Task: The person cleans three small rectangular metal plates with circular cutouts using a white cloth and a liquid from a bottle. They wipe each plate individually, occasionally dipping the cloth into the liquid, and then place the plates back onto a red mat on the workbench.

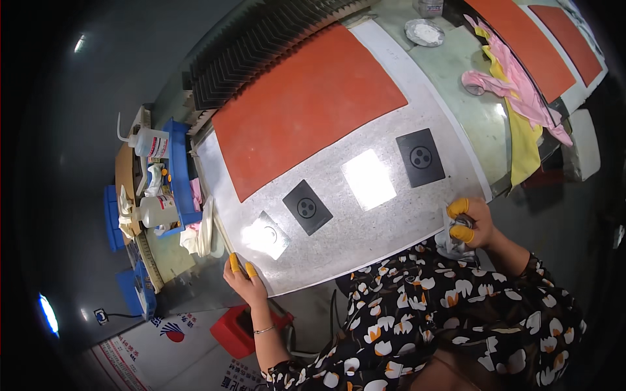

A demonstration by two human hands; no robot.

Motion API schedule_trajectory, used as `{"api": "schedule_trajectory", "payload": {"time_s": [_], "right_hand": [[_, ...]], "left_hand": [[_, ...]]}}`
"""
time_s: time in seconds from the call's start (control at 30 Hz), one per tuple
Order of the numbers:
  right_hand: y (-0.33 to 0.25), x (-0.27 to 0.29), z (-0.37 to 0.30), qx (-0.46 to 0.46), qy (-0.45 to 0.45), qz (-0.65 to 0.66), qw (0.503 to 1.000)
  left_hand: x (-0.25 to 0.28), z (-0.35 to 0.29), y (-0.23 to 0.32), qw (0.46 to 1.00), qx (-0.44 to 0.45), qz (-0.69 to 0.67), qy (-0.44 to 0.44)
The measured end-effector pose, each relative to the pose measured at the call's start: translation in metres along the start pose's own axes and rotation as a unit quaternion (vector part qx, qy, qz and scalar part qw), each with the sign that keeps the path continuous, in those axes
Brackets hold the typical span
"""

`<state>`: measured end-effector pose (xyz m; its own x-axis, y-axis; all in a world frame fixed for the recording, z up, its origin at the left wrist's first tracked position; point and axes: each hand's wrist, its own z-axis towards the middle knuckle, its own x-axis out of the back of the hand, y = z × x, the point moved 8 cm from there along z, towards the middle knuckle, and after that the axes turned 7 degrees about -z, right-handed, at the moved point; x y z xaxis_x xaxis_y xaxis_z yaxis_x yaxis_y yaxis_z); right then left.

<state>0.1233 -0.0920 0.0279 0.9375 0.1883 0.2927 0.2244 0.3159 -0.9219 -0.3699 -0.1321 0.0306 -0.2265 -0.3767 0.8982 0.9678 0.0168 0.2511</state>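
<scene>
My right hand (pixel 480 223), with yellow finger cots on, is closed round a crumpled grey cloth (pixel 450 244) at the near right edge of a white work board (pixel 352 244). Two fingertips of my left hand (pixel 248 281), also in yellow cots, rest at the board's near left corner, stretched out and slightly apart. Across the board lie two dark plates, one left of centre (pixel 297 202) and one farther right (pixel 407 146), each bearing a round mark with three circles. A bright, reflecting plate (pixel 369 180) lies between them, and a smaller shiny plate (pixel 266 236) is nearest my left hand.
An orange-red mat (pixel 306 104) covers the board's far part, before a row of black slotted racks (pixel 261 58). Left stand a blue bin (pixel 179 169) and plastic bottles (pixel 158 210). Pink (pixel 502 85) and yellow cloths (pixel 525 143) hang at right, near a dish of white material (pixel 424 32).
</scene>
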Motion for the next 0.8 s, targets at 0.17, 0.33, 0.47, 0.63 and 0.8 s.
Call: {"api": "schedule_trajectory", "payload": {"time_s": [0.17,0.33,0.47,0.63,0.8], "right_hand": [[0.001,-0.002,0.0,-0.004,-0.001,-0.007,1.0],[-0.002,-0.003,0.0,-0.01,0.0,-0.032,0.999],[-0.002,-0.005,0.001,-0.017,-0.008,-0.027,0.999],[-0.004,-0.005,0.002,-0.012,-0.004,-0.015,1.0],[-0.006,0.014,-0.001,-0.017,-0.01,-0.027,0.999]], "left_hand": [[0.003,0.0,0.001,1.0,0.003,0.001,0.002],[0.001,0.003,0.004,1.0,0.014,-0.002,-0.003],[0.001,-0.001,0.001,1.0,0.01,-0.009,0.003],[0.0,-0.001,-0.007,0.999,0.02,-0.036,0.008],[0.001,-0.004,-0.012,0.998,0.023,-0.049,0.006]]}}
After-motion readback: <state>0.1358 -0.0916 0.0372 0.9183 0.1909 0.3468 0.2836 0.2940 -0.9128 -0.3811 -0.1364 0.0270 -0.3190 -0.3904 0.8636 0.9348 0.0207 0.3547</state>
